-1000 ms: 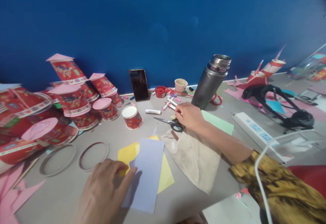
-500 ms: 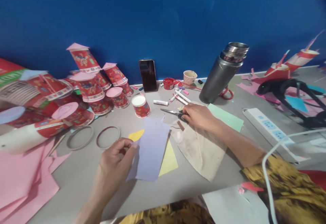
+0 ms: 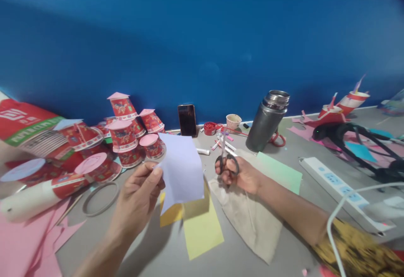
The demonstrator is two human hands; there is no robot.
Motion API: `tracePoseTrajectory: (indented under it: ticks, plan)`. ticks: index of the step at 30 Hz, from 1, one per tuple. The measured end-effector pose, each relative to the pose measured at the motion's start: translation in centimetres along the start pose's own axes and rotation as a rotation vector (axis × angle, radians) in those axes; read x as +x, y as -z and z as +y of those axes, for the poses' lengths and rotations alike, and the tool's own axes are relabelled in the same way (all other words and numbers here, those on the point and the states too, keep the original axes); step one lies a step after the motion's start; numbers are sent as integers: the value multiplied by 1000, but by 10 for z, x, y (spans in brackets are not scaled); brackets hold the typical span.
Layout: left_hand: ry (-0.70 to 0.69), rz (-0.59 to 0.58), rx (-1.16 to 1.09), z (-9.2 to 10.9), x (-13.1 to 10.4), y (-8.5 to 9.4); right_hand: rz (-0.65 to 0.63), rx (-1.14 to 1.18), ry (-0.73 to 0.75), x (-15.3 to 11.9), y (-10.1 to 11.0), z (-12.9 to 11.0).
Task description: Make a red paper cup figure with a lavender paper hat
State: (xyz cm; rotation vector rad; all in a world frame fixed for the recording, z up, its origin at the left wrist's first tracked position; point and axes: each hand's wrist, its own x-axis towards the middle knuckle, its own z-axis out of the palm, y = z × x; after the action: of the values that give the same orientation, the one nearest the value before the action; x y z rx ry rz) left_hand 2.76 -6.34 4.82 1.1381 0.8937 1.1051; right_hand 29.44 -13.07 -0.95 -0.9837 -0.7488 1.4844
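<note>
A sheet of lavender paper (image 3: 184, 170) is pinched at its left edge by my left hand (image 3: 139, 197), held up above the table. Black-handled scissors (image 3: 223, 155) are in my right hand (image 3: 241, 175), blades pointing up and away from me, apart from the paper. Yellow paper (image 3: 203, 226) and an orange-yellow piece (image 3: 170, 214) lie beneath the lavender sheet. A beige cloth (image 3: 249, 218) is spread under my right hand, with green paper (image 3: 280, 172) beside it.
Red paper cups (image 3: 121, 136) with pink tops are stacked at the left. A phone (image 3: 187, 120), markers (image 3: 225, 142) and a dark bottle (image 3: 267, 121) stand or lie toward the blue wall. A power strip (image 3: 334, 184) and pink paper (image 3: 25, 235) flank the work area.
My left hand has raised the lavender paper off the table. My right hand has lifted the scissors from the cloth and turned their blades upward. The view has tilted up.
</note>
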Motion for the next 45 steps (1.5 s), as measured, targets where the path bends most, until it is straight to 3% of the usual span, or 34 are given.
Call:
tracePoseTrajectory:
  ticks: [5,10,15,20,26,31,37,45]
  plan:
    - [46,-20,-71,-24,-1,-15,-10,21,40,-3,-21,17]
    - [124,-33,-30,-54,-1,-7,93,65,95,-4,-23,20]
    - [132,8,3,-63,-1,0,46,54,119,-4,-20,21]
    - [103,-64,-21,-68,-6,-1,171,20,58,-3,-28,25]
    - [181,-210,-135,-62,-11,-2,242,-10,54,-6,-31,22]
    - [271,-289,-209,-55,-13,-1,171,-62,24,-12,-36,28]
    - [400,-155,-101,-51,-15,-3,40,-114,-56,-15,-40,43]
    - [347,-19,-22,-39,-12,-6,-30,-214,-9,-19,-19,15]
